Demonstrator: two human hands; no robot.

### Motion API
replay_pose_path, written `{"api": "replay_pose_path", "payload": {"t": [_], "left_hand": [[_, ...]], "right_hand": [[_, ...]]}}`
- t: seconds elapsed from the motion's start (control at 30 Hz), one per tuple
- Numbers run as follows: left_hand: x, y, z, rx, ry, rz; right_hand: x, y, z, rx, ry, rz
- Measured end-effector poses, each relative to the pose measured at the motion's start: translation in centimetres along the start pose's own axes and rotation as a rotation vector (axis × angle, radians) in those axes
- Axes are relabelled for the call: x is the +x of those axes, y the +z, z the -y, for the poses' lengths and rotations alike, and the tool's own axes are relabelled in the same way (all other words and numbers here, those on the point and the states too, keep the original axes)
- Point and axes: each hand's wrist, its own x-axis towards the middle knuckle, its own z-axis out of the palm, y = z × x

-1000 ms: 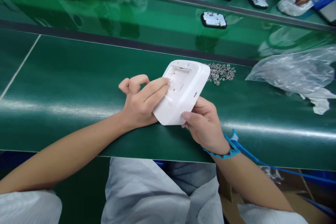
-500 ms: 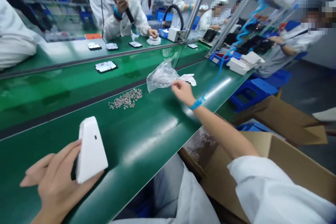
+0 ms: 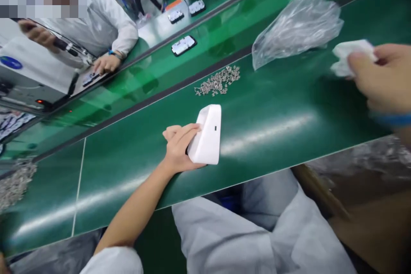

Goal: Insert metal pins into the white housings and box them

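Observation:
My left hand [image 3: 180, 147] grips a white plastic housing [image 3: 208, 141] with a small dark slot in its side, tilted just above the green bench. At the right edge, my right hand [image 3: 390, 78], blurred, pinches a crumpled white cloth or tissue [image 3: 348, 55]. A clear plastic bag [image 3: 300, 25] lies to the left of that hand. Beyond the housing, a heap of small metal parts [image 3: 220, 80] is spread on the bench.
Behind a dark edge strip runs a green belt bearing a white-and-black device part [image 3: 183, 46]. Across it, a co-worker's hand [image 3: 107, 63] rests by a machine [image 3: 35, 72]. Another metal heap [image 3: 17, 184] is at far left. A cardboard box [image 3: 369, 222] stands below right.
My right hand has picked up the white cloth or tissue from beside the bag. The view has swung left, so the housing in my left hand appears nearer the middle.

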Motion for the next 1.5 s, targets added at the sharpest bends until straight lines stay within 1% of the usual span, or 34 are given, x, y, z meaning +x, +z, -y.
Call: {"api": "replay_pose_path", "payload": {"t": [0.03,0.07,0.1,0.13,0.17,0.2,0.23,0.3,0.37,0.47,0.53,0.67,0.77,0.87,1.03,1.1,1.13,1.23,1.3,1.43,1.5], "left_hand": [[0.0,0.1,-0.1,-0.008,0.007,0.006],[0.0,0.2,-0.1,-0.014,0.014,0.009],[-0.1,0.2,-0.1,-0.014,0.015,0.007],[-0.1,0.2,-0.1,-0.01,0.011,0.0],[-0.1,0.1,0.0,-0.004,0.005,-0.008],[-0.2,0.1,0.0,0.004,0.002,-0.019],[-0.2,0.0,0.0,0.011,0.003,-0.026],[-0.3,-0.2,0.0,0.019,0.01,-0.031],[-0.4,-0.3,0.0,0.03,0.022,-0.028],[-0.5,-0.1,-0.2,0.07,-0.005,-0.02],[-0.5,0.1,-0.3,0.082,-0.027,-0.032],[-0.7,0.2,-0.3,0.119,-0.016,-0.047],[-0.9,0.2,-0.3,0.143,-0.008,-0.043],[-0.9,0.1,-0.4,0.172,0.009,-0.046],[-0.9,0.0,-0.6,0.241,0.022,-0.06],[-0.9,-0.1,-0.8,0.253,0.012,-0.048],[-0.9,-0.1,-0.9,0.246,0.003,-0.031],[-0.7,-0.1,-1.0,0.162,-0.039,0.071],[-0.5,-0.2,-1.0,0.092,-0.066,0.118],[-0.2,-0.5,-0.7,0.098,-0.094,0.168],[-0.1,-0.6,-0.6,0.091,-0.089,0.163]], "right_hand": [[-2.6,2.2,0.2,-0.149,-0.021,-0.108],[-5.0,4.6,0.4,-0.27,0.014,-0.173],[-7.2,7.2,0.5,-0.32,0.1,-0.185],[-9.0,9.9,0.5,-0.271,0.227,-0.136],[-10.2,12.4,0.5,-0.158,0.365,-0.055],[-11.0,14.7,0.5,-0.012,0.505,0.022],[-11.4,16.6,0.6,0.131,0.588,0.078],[-11.7,19.3,0.6,0.351,0.673,0.135],[-11.9,20.7,0.7,0.451,0.675,0.123],[-12.9,21.7,0.7,0.483,0.633,0.093],[-13.7,22.0,0.7,0.481,0.6,0.102],[-14.9,22.7,0.7,0.439,0.559,0.112],[-15.1,23.0,0.6,0.395,0.564,0.12],[-15.0,23.3,0.6,0.372,0.573,0.093],[-15.1,24.3,1.0,0.384,0.528,0.048],[-15.1,24.9,1.0,0.367,0.471,0.001],[-15.1,25.2,0.9,0.348,0.429,-0.043],[-15.0,25.8,0.2,0.272,0.327,-0.196],[-15.1,25.8,-0.3,0.28,0.337,-0.227],[-15.5,25.0,-0.5,0.417,0.469,-0.159],[-15.7,24.5,-0.1,0.468,0.508,-0.125]]}}
